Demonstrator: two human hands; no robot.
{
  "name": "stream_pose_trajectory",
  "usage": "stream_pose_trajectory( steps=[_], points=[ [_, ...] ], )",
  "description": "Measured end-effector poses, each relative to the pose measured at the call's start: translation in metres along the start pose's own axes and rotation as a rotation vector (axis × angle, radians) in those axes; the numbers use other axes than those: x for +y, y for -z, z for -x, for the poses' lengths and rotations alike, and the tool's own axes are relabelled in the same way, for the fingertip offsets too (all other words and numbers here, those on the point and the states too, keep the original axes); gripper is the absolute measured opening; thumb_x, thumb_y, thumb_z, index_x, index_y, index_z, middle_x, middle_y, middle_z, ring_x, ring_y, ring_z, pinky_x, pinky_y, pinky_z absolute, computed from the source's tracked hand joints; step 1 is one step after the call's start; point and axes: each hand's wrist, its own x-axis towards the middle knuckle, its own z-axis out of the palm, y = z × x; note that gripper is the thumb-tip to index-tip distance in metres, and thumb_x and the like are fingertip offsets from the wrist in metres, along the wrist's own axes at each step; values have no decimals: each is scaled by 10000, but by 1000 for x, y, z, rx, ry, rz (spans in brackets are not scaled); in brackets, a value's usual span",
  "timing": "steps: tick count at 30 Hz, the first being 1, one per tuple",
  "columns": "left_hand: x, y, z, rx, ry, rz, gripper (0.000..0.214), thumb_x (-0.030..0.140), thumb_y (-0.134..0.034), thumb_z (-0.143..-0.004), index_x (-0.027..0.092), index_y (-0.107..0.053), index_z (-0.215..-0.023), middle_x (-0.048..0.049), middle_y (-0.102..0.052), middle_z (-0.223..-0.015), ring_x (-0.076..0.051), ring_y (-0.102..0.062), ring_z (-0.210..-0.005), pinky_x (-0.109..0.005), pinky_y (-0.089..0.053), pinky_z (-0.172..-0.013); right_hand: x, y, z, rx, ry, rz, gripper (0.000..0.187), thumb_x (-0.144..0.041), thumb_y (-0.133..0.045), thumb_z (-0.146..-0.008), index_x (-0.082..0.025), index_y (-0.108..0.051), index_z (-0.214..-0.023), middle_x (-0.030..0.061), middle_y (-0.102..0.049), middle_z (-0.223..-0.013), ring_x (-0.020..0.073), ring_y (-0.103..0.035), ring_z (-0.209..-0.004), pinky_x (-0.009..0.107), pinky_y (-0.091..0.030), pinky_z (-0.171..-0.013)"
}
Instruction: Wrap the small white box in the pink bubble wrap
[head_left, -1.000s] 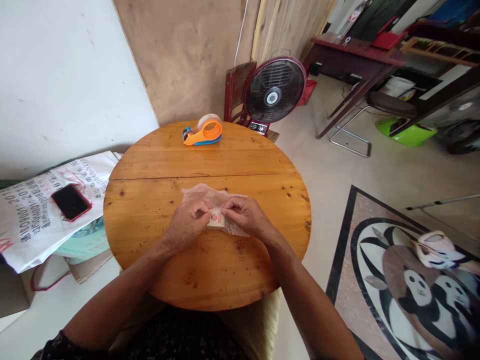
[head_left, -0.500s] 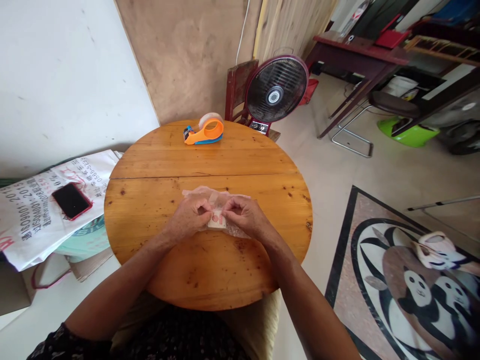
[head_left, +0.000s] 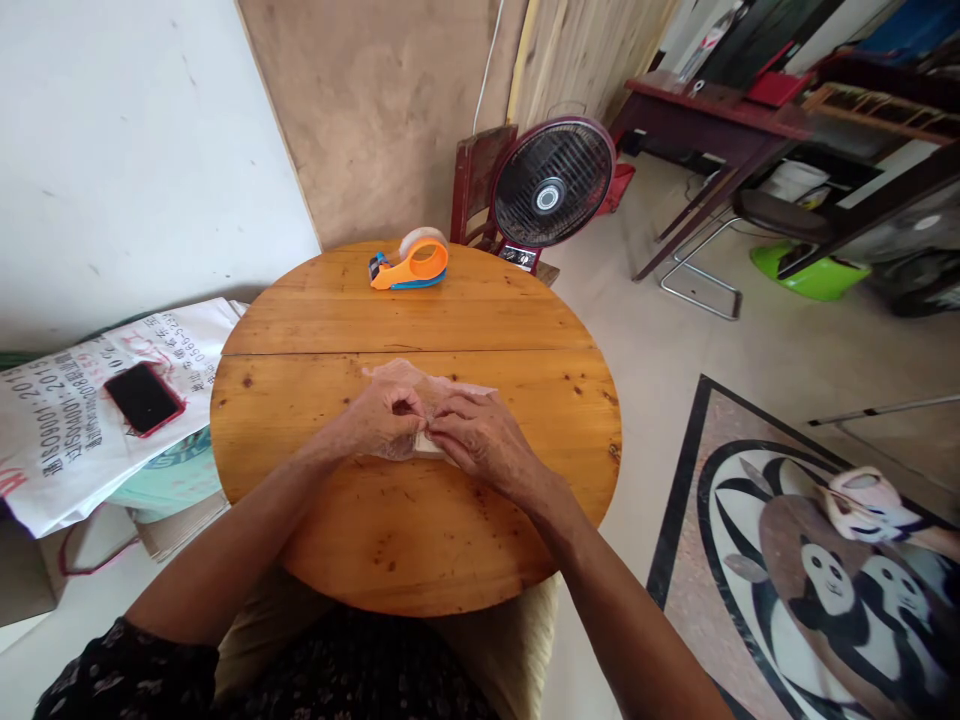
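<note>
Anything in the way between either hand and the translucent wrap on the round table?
Nothing visible: left hand and right hand are both at the translucent wrap. The orange tape dispenser stands apart, near the round table's far edge.

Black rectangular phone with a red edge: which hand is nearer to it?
Left. The left hand is right of the phone, at the crinkled, translucent pinkish sheet; the right hand is farther right, at the same sheet.
</note>
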Motion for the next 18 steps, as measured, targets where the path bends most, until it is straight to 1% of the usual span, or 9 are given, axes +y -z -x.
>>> stream_pose_trajectory(
  steps=[2,3,6,9,11,13,15,18],
  points=[
    [2,-1,1,6,10,20,130,292,-617,-722,167,-648,-711,0,-646,-682,-120,-543,-636,-230,-429,-611,0,0,0,-12,9,22,172,-237,-559,-946,-226,-729,-922,43,-723,-984,206,-594,-1040,378,-392,-969],
    [3,-2,2,28,14,17,139,300,-611,-727,167,-649,-723,-2,-647,-688,-119,-541,-632,-231,-428,-605,0,1,-1,-15,6,37,167,-242,-570,-942,-223,-732,-908,49,-719,-1008,212,-585,-1066,385,-388,-985],
    [7,-1,9,142,43,-45,183,348,-601,-744,172,-649,-757,-9,-655,-717,-130,-552,-635,-245,-437,-604,-2,3,0,-33,-26,75,146,-252,-604,-923,-227,-740,-874,69,-678,-1143,241,-551,-1137,409,-387,-996],
    [11,5,25,272,75,-152,248,410,-587,-771,182,-660,-836,-27,-684,-790,-159,-589,-693,-277,-467,-663,-4,5,-1,-81,-61,91,161,-267,-587,-937,-238,-744,-911,77,-657,-1188,253,-547,-1149,418,-400,-961],
    [12,11,38,324,102,-256,304,453,-605,-771,191,-667,-911,-41,-704,-871,-179,-606,-744,-293,-476,-696,-4,5,-2,-103,-75,95,158,-272,-589,-938,-238,-743,-934,79,-661,-1172,255,-552,-1143,415,-402,-955],
    [11,16,51,366,124,-378,340,490,-623,-757,193,-669,-915,-56,-704,-912,-198,-609,-782,-307,-475,-724,-4,5,-3,-104,-72,92,135,-267,-611,-924,-233,-742,-919,74,-668,-1138,251,-552,-1139,408,-396,-968],
    [9,20,61,366,163,-477,362,523,-612,-757,188,-672,-881,-61,-690,-883,-209,-603,-780,-311,-468,-721,-3,5,-4,-106,-53,86,124,-256,-621,-916,-225,-737,-886,71,-672,-1115,245,-550,-1137,402,-391,-977],
    [6,23,67,305,225,-551,374,536,-565,-786,177,-666,-774,-56,-664,-780,-208,-590,-738,-296,-440,-667,-3,5,-6,-121,-33,88,116,-241,-625,-908,-214,-727,-861,73,-676,-1101,246,-550,-1133,406,-391,-977]
  ],
)
